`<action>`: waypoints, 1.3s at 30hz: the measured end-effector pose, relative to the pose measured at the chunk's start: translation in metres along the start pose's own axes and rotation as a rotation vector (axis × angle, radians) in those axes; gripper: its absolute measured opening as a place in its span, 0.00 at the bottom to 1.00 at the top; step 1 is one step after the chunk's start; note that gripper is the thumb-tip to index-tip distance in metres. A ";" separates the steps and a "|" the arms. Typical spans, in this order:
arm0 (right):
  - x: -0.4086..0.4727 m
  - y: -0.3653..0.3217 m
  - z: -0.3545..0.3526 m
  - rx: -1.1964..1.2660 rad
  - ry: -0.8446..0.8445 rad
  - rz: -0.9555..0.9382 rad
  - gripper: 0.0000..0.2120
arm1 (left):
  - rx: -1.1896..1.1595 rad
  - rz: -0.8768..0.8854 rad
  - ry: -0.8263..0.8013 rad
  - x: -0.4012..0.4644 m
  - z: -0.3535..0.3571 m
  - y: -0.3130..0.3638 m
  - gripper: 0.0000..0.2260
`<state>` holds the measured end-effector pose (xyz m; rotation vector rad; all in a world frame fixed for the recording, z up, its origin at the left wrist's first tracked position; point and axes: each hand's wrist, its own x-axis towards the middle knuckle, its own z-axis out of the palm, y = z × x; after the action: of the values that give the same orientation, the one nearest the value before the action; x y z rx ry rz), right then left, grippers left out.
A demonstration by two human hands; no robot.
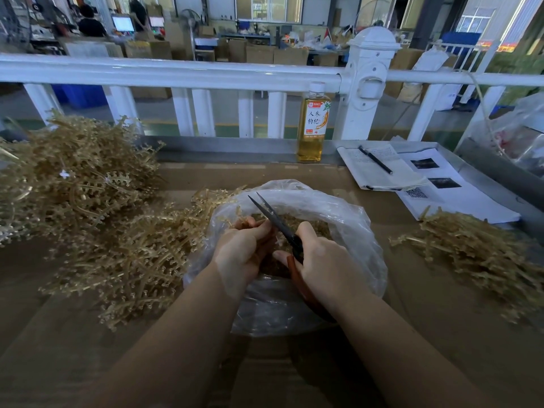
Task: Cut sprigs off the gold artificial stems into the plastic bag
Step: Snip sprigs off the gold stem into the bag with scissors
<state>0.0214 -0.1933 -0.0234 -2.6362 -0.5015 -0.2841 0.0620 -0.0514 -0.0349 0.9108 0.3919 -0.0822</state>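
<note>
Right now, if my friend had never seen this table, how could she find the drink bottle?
Look along the white railing behind the brown table, near its thick post. In front of it stands a tall clear plastic bottle of golden-yellow drink, left of the open notebook. It is the only upright thing there, with a white cap and Chinese writing.

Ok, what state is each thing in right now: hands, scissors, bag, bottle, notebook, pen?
left hand: curled around a gold stem over the bag
right hand: gripping the scissors' handles
scissors: blades together, tips up and away
plastic bag: mouth open, cut sprigs inside
bottle: upright, capped, nearly full
notebook: open, lying flat
pen: lying on the notebook
</note>
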 end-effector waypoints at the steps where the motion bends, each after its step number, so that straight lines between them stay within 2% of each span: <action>1: 0.000 0.000 0.000 -0.001 -0.002 0.004 0.15 | 0.009 0.006 0.008 0.000 0.000 0.000 0.14; 9: -0.001 0.003 0.000 -0.023 0.024 0.034 0.18 | 0.106 0.077 0.025 0.000 0.001 -0.006 0.15; 22: 0.001 -0.001 0.000 0.002 0.033 0.016 0.15 | 0.119 0.040 0.036 -0.002 0.002 -0.004 0.14; 28: 0.003 0.000 0.001 -0.001 0.022 0.016 0.15 | 0.135 0.027 0.018 -0.004 0.002 -0.003 0.06; 32: 0.003 0.001 0.002 -0.009 0.023 0.011 0.15 | 0.126 0.030 0.014 -0.003 0.003 -0.002 0.11; 36: 0.004 0.002 0.003 -0.001 0.011 0.021 0.15 | 0.107 0.044 0.020 -0.002 0.004 -0.003 0.07; 39: 0.005 0.002 0.004 0.004 0.002 0.031 0.15 | 0.105 0.052 0.036 -0.001 0.003 -0.003 0.11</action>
<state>0.0277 -0.1920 -0.0263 -2.6374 -0.4599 -0.2760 0.0612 -0.0563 -0.0353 1.0265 0.4000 -0.0393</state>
